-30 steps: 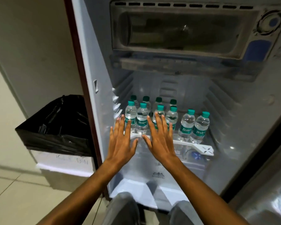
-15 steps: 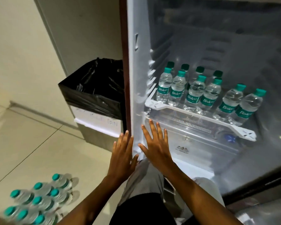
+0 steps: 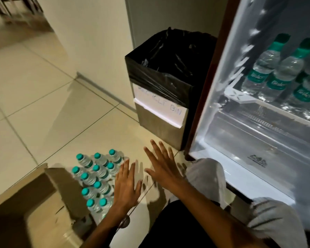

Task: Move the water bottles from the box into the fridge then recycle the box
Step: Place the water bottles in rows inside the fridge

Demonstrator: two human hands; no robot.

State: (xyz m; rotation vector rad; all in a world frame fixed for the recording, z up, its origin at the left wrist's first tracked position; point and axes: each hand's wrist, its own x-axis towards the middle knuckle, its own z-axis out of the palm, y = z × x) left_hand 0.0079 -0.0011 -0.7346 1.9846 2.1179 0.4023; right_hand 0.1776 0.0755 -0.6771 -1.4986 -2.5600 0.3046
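Here, both hands are out over the floor [image 3: 34, 83], palms down and holding nothing. Left hand [image 3: 126, 185]: fingers [image 3: 124, 170] straight and slightly spread, just beside the right edge of the loose bottles [image 3: 97, 178]; contact with them cannot be told. Right hand [image 3: 162, 169]: fingers [image 3: 157, 150] straight and fanned apart, above the tile between the bottles and the fridge [image 3: 258, 122], motion-blurred.

The loose bottles stand upright on the floor in a tight cluster (teal caps, clear bodies), touching one another. The cardboard box [image 3: 25, 212] sits just left of them at the lower left, flaps open, with bare cardboard showing inside.

The fridge stands open at right, its inside lit. Shelf [image 3: 240, 94] at upper right carries more bottles [image 3: 276, 72] of the same kind, upright and packed close; their labels are blurred. A clear drawer [image 3: 258, 129] lies below the shelf.

A bin [image 3: 161, 108] lined with a black bag [image 3: 168, 68] stands between the wall and the fridge's left side, close against the fridge. A white paper sign [image 3: 159, 108] is stuck to its front; the handwriting is faint, the last word reading "BIN".

The person's knees in grey cloth [image 3: 204, 176] are near the fridge's lower edge.
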